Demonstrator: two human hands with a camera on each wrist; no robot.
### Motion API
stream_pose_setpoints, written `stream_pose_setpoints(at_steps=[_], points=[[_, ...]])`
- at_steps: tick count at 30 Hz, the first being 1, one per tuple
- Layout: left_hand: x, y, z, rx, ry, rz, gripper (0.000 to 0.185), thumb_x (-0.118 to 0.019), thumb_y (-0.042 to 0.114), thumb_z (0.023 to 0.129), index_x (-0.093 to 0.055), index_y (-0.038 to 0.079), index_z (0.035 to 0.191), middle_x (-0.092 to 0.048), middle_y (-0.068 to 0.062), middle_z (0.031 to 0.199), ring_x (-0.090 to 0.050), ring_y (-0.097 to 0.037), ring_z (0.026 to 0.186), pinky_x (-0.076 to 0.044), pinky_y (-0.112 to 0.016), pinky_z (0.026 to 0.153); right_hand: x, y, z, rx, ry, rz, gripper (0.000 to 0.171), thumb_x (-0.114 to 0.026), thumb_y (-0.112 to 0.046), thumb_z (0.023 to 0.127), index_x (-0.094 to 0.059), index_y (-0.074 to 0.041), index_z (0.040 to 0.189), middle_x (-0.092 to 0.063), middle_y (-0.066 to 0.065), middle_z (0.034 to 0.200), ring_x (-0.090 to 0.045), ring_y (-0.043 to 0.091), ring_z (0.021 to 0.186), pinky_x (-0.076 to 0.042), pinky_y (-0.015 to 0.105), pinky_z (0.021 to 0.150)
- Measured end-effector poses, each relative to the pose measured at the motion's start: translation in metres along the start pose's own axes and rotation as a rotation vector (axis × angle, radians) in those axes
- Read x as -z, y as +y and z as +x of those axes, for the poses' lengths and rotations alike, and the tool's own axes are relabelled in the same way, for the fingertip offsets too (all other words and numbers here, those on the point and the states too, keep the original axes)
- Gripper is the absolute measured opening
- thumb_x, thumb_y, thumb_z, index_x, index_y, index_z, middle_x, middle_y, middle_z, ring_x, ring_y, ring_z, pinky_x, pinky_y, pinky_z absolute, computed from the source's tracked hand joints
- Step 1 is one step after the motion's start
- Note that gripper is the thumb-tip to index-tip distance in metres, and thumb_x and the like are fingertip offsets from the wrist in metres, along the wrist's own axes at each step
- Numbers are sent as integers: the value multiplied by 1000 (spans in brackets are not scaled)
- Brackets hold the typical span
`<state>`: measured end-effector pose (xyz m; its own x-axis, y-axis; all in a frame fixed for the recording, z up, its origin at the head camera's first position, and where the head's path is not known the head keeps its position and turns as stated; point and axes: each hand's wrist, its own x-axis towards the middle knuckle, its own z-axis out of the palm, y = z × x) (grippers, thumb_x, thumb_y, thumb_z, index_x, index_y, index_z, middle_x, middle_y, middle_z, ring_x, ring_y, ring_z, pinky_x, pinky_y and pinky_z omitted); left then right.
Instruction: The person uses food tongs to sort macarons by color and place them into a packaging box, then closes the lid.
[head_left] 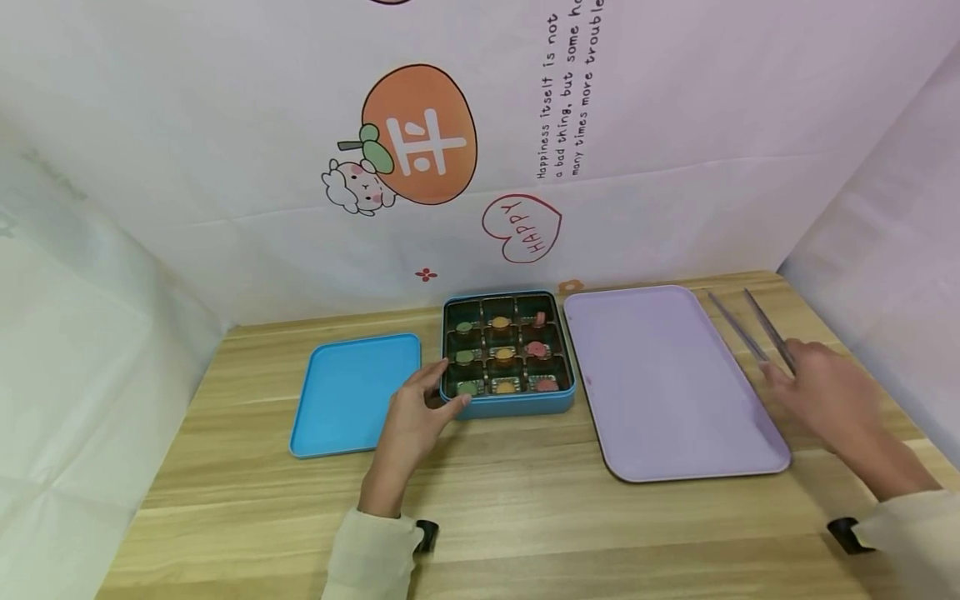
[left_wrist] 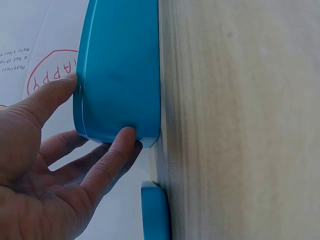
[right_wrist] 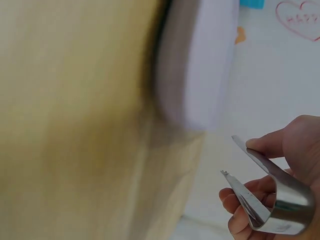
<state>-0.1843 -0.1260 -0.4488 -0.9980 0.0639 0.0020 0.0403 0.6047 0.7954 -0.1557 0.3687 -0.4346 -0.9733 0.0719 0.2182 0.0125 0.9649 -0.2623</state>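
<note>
Wooden table stood before cartoon-print backdrop. Left hand gripped corner of open blue tin, between blue lid and purple tray. Right hand held metal tongs right of tray.

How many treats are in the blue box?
9, one in each cell of the box: three green in the left column, three orange in the middle, three pink on the right.
</note>
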Motion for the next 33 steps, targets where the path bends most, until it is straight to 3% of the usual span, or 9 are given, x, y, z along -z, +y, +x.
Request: stream_pose_setpoints(at_steps=[6,13,17,24,28,33], points=[[0,0,-1,7,-1,1,71,-81,24,94,-50,9,156,-45,-18,163,-48,-40,147,-54,-54,107,-2,22,2,-46,-105,-6,34,-60,-23,104,-57,12,102,-62,28,78,-59,40,62,-42,47,45],[0,0,-2,0,1,-5,69,-80,23,95,-51,8,156,-45,-19,163,-53,-40,143,-55,-53,104,-6,38,6,-53,-171,-43,51,-60,-25,105,-49,21,124,-60,46,105,-60,65,82,-48,62,53],[-1,1,-2,-1,3,-8,70,-81,24,94,-51,8,156,-45,-19,163,-52,-40,143,-55,-53,104,-7,44,9,-69,-216,-57,47,-58,-29,107,-50,16,120,-60,44,102,-60,61,79,-47,58,51],[0,2,-3,3,-1,-7,70,-81,24,94,-51,9,156,-45,-18,163,-48,-40,146,-54,-54,105,-9,49,14,-69,-268,-48,38,-57,-27,107,-53,12,105,-61,30,84,-57,39,67,-43,46,49],[0,2,-2,9,-2,-6,70,-81,25,94,-51,10,156,-44,-18,164,-45,-41,149,-52,-56,108,-10,51,17,-76,-256,-56,39,-59,-23,106,-52,15,105,-60,35,86,-59,47,69,-46,52,50],[0,3,-2,9,-1,-12,71,-81,24,94,-51,9,156,-44,-18,164,-46,-41,148,-52,-55,108,-11,53,19,-97,-271,-89,50,-60,-26,106,-49,22,117,-57,45,104,-59,65,86,-49,66,58]])
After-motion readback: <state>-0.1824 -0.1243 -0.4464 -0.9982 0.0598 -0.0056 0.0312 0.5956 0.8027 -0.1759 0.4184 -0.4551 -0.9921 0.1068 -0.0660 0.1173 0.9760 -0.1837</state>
